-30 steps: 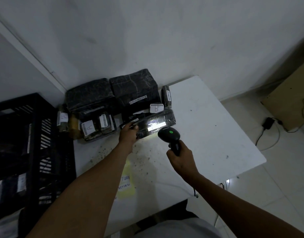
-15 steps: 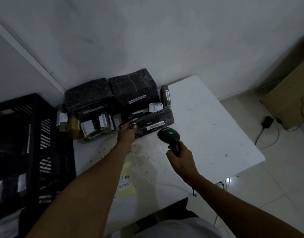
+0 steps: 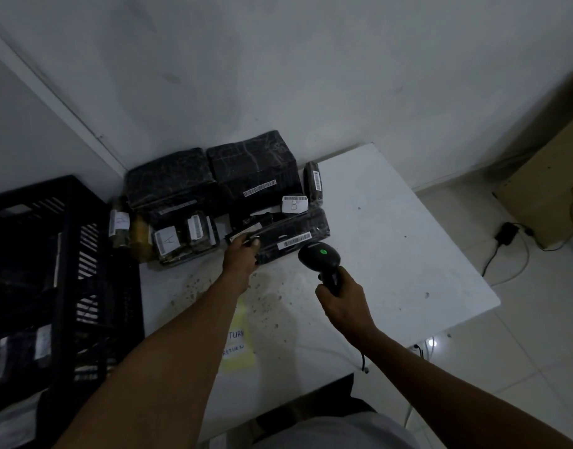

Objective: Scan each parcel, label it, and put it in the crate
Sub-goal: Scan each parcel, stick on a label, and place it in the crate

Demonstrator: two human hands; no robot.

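A long flat black parcel (image 3: 298,230) with a white barcode sticker lies at the front of a pile of black-wrapped parcels (image 3: 210,189) on the white table (image 3: 392,254). My left hand (image 3: 241,259) grips this parcel's left end. My right hand (image 3: 338,294) holds a black barcode scanner (image 3: 319,256) by its handle, its head with a green light just in front of the parcel's barcode. The black crate (image 3: 65,270) stands left of the table.
Small parcels marked A (image 3: 167,241) and B (image 3: 294,204) sit in the pile. A yellow sheet with label stickers (image 3: 238,345) lies on the table near me. A cardboard box (image 3: 550,189) and a power adapter with cable (image 3: 505,233) are on the floor to the right.
The scanner's bright light on the parcel's barcode has gone out. Both hands have stayed almost where they were.
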